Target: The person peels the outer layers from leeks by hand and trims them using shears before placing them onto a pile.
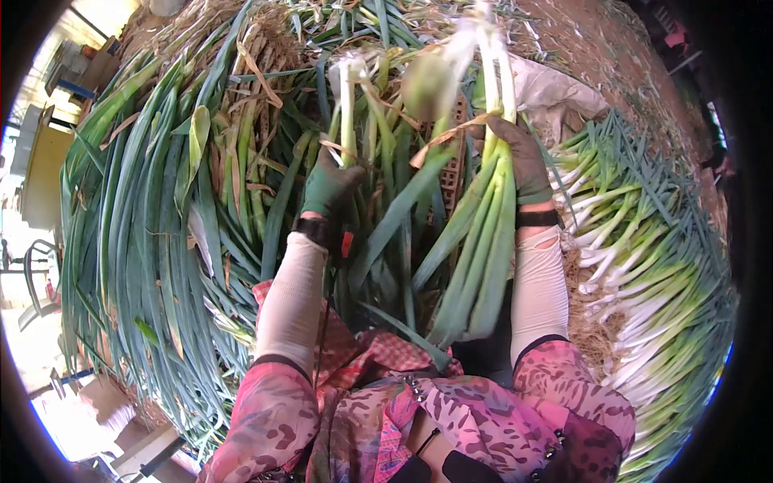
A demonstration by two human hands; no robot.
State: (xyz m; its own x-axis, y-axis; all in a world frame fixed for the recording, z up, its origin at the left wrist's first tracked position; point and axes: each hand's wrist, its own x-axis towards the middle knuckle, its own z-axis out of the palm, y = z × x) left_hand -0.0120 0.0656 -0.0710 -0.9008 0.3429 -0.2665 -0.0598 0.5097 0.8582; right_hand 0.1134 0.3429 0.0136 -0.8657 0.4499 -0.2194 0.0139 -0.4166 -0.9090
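Observation:
My right hand (525,154), in a dark glove, is closed around a few long green onions (493,233). Their white ends point away from me, blurred at the tips, and their green leaves hang toward my lap. To the left, my left hand (328,187), in a green glove, is closed at the base of a green onion stalk (346,105) whose pale end stands up beyond the fingers. A dry, brownish leaf (451,135) stretches from the right hand toward the middle. Between the hands is a blurred greenish patch that I cannot make out.
A large heap of untrimmed green onions (137,217) lies on the left. Along the right, a long row of cleaned green onions (636,274) shows white ends. A whitish sack (555,88) lies beyond my right hand, and a perforated brown crate side (453,165) shows between the leaves.

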